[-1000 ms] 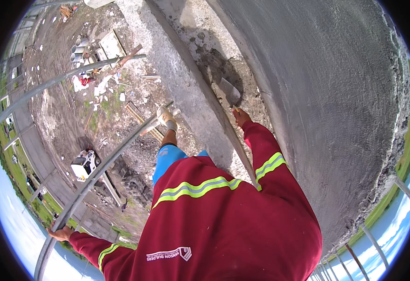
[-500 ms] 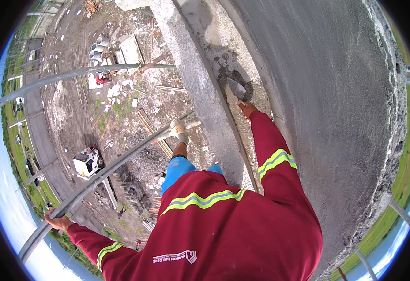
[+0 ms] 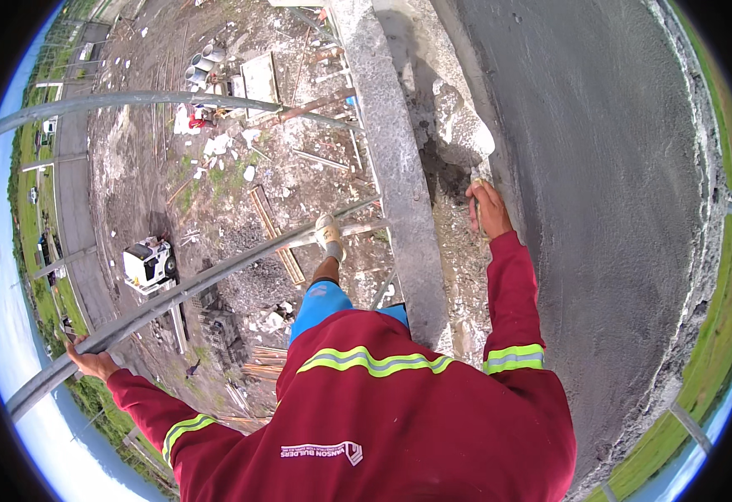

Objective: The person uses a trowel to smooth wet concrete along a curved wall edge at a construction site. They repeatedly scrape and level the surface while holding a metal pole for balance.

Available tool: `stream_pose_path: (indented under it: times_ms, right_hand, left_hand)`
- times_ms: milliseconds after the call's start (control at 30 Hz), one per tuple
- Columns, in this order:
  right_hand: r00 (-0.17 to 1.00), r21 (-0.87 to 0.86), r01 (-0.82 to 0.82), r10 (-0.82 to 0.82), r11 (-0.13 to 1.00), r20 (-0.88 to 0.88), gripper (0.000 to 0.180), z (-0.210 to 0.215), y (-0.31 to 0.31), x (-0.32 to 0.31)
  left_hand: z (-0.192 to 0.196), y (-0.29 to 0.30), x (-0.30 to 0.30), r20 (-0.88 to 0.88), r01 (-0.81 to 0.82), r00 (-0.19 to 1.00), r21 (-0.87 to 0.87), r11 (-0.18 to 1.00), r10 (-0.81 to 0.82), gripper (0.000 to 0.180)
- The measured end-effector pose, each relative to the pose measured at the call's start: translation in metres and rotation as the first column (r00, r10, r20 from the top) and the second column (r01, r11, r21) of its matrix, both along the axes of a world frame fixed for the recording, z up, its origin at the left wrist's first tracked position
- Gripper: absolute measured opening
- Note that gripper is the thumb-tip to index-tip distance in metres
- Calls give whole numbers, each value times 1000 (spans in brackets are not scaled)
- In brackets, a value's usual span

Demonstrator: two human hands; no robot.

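My right hand (image 3: 491, 209) is closed round the handle of a trowel (image 3: 476, 144), whose blade shines in the light. The trowel is down in a narrow channel, by a dark patch of wet mortar (image 3: 444, 174). A rough concrete ledge (image 3: 399, 167) borders the channel on the left, and a broad smooth grey concrete surface (image 3: 600, 209) lies to its right. Far to the left, my left hand (image 3: 94, 361) is wrapped round a long metal pipe (image 3: 207, 278). My foot in a light shoe (image 3: 329, 233) rests by a crossing pipe left of the ledge.
Far below on the left is muddy ground with a small white vehicle (image 3: 150, 263), wooden planks (image 3: 275, 234) and scattered debris. Another metal pipe (image 3: 165, 98) crosses higher up. The grey surface ends on the right at a rough edge (image 3: 690, 251), with grass beyond.
My right hand and the trowel have shifted right within the channel, and the blade now catches the light. My left hand keeps its hold on the pipe. The whole view has swung slightly.
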State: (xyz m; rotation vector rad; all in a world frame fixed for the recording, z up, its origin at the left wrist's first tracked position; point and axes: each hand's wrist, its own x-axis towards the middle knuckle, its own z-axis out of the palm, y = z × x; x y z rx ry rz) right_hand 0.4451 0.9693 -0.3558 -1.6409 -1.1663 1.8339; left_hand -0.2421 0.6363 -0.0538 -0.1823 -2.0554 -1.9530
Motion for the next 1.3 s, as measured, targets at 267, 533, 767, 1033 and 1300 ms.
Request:
stream_pose_path:
  times_ms: [267, 533, 767, 1033, 1300]
  right_hand:
    - [733, 535, -646, 247, 544, 634, 32, 75, 20, -142]
    - [886, 510, -169, -97, 843, 453, 42, 17, -5, -58]
    - [784, 67, -193, 113, 979, 611, 44, -100, -50, 16]
    - [649, 18, -412, 280, 911, 708, 52, -97, -35, -14]
    - [784, 904, -363, -451, 224, 426, 30, 236, 26, -20]
  left_hand:
    - [5, 2, 4, 24, -1, 1000, 17, 1000, 1, 29]
    - [5, 4, 5, 11, 15, 1000, 66, 998, -15, 28]
    - [6, 9, 12, -11, -77, 997, -54, 996, 76, 30]
    - [5, -3, -3, 28, -53, 998, -103, 993, 56, 33]
    - [5, -2, 0, 46, -129, 989, -166, 978, 139, 33]
